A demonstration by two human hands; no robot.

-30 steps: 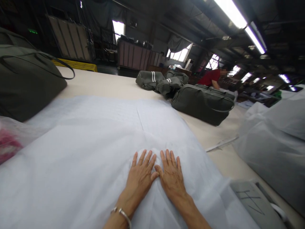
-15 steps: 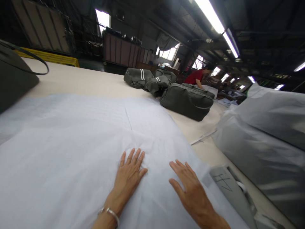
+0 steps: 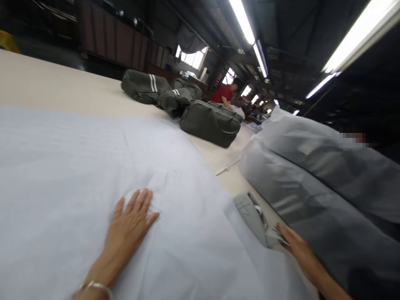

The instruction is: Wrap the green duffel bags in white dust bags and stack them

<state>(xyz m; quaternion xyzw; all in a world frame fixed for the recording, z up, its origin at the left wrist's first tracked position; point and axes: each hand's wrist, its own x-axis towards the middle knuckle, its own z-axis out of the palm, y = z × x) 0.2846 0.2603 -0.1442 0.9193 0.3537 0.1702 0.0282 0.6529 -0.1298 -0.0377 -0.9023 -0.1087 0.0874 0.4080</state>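
A wide sheet of thin white fabric (image 3: 78,166) covers the near part of the table. My left hand (image 3: 129,223) lies flat on it with fingers stretched out, a silver bangle on the wrist. My right hand (image 3: 295,246) is off the sheet at its right edge, fingers extended, fingertips touching a small grey object with pen marks (image 3: 251,210) that lies beside the sheet. Whether those fingers grip it I cannot make out; the hand is blurred.
Large grey bundles wrapped in plastic (image 3: 315,175) are piled along the right. Several dark green bags (image 3: 209,121) lie further along the cream table (image 3: 46,89). A person in a red top (image 3: 223,93) works far behind them.
My right hand left the white sheet and moved right to the grey object. My left hand stayed flat on the sheet. The view swung to the right.
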